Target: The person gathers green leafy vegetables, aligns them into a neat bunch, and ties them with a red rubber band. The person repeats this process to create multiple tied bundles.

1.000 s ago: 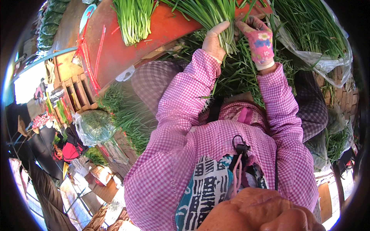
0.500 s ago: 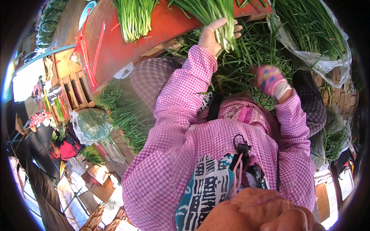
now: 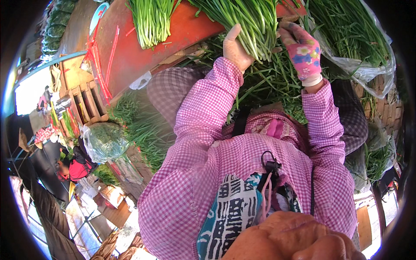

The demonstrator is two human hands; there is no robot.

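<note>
A bunch of garlic chives (image 3: pixel 249 30) lies across my left hand (image 3: pixel 237 51), its pale cut ends toward me. That hand is closed round the bunch from below, thumb up on the left side and fingertips showing at the right edge. My right hand (image 3: pixel 302 50), in a pink flowered glove, is at the bunch's right edge. Its fingers are bent and pressed together near the stems; what they hold, if anything, is hidden. Beneath both hands is a heap of loose green leaves (image 3: pixel 264 86). Another bunch of chives (image 3: pixel 151 26) lies on the red board (image 3: pixel 130 65).
Red ties (image 3: pixel 93 52) hang over the board's left side. At the right, a plastic bag (image 3: pixel 366 71) holds more long greens. Leafy greens (image 3: pixel 145 125) and a plastic-wrapped bundle (image 3: pixel 106 141) sit to the left. Farther left is a person in red and black (image 3: pixel 78 167).
My right hand has risen from above the loose leaves to the right edge of the bunch. In my left hand, the chives are spread wider and the thumb has moved off their front.
</note>
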